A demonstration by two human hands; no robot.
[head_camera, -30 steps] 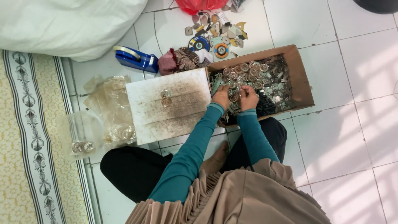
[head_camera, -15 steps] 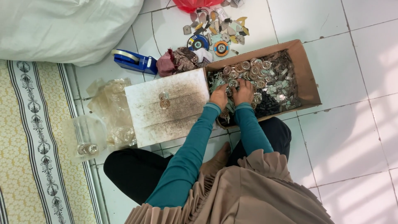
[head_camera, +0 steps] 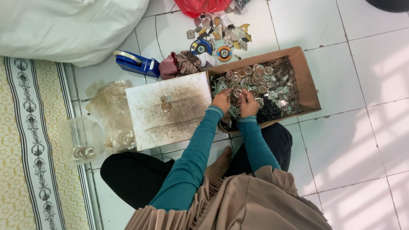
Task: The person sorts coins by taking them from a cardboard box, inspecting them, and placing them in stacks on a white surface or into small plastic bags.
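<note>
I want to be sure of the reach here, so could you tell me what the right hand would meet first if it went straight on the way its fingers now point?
The right hand points up the frame, deeper into the cardboard box. It would probably meet the heap of round metal rings first, just beyond its fingers; depth is hard to judge from above.

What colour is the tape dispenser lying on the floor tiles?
The tape dispenser is blue, with a paler roll on top; the head view shows it clearly.

White tiled floor (head_camera: 362, 140), bearing a cardboard box (head_camera: 307, 81) of small metal parts, a stained white board (head_camera: 179, 119) beside it, a blue tape dispenser (head_camera: 136, 63), clear plastic bags (head_camera: 111, 110), scattered discs and scraps (head_camera: 219, 40), a patterned rug (head_camera: 21, 149), a white sack (head_camera: 68, 25).
</note>
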